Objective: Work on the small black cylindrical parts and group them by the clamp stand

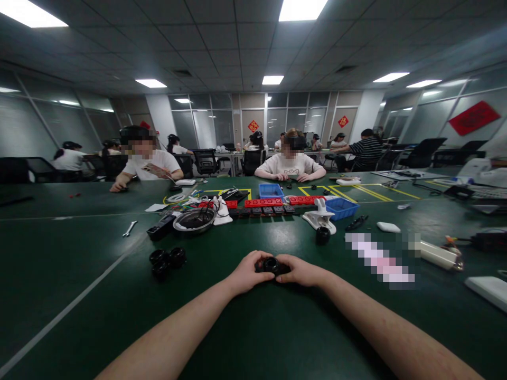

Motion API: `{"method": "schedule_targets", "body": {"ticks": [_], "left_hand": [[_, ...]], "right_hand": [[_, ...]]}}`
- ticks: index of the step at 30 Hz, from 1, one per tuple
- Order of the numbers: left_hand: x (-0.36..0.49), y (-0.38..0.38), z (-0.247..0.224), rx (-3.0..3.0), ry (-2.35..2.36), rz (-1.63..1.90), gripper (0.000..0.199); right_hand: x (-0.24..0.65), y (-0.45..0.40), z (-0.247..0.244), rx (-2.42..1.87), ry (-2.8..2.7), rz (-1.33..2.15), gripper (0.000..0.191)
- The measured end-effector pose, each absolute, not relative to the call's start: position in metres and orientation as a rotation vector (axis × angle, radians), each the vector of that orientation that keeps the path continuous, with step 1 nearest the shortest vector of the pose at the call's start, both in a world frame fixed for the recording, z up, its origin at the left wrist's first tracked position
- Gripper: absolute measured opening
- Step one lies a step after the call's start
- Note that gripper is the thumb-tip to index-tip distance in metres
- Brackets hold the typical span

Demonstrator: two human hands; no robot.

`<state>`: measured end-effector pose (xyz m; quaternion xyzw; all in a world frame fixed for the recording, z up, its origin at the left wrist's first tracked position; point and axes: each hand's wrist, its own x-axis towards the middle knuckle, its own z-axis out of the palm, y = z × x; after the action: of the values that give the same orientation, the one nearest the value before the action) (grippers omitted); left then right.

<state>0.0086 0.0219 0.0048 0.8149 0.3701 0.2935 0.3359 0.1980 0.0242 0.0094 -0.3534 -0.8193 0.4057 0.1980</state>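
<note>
Over the near middle of the green table, my left hand (252,272) and my right hand (300,270) are both closed round a small black ring-shaped part (271,264). Its round opening faces up towards me, and more black material shows beside it between the fingers; whether that is a separate piece I cannot tell. To the left, several similar black round parts (160,258) lie grouped together. Another black round part (322,235) stands beyond my right hand, at the foot of a white clip-like stand (320,216).
Across the middle of the table (99,306) lie red socket strips (264,202), blue bins (341,208), a metal bowl (194,220) with cables and a wrench (129,228). A cream cylinder (438,255) lies right. Two people (291,162) sit opposite.
</note>
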Motion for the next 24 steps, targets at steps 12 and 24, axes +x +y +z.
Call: {"method": "schedule_targets", "body": {"ticks": [12, 24], "left_hand": [[0.01, 0.022, 0.003, 2.113, 1.0, 0.771, 0.04], [0.024, 0.014, -0.003, 2.085, 1.372, 0.928, 0.035]], "right_hand": [[0.198, 0.025, 0.006, -1.023, -2.222, 1.186, 0.029], [0.177, 0.019, -0.008, -1.518, -2.18, 0.478, 0.032]]}}
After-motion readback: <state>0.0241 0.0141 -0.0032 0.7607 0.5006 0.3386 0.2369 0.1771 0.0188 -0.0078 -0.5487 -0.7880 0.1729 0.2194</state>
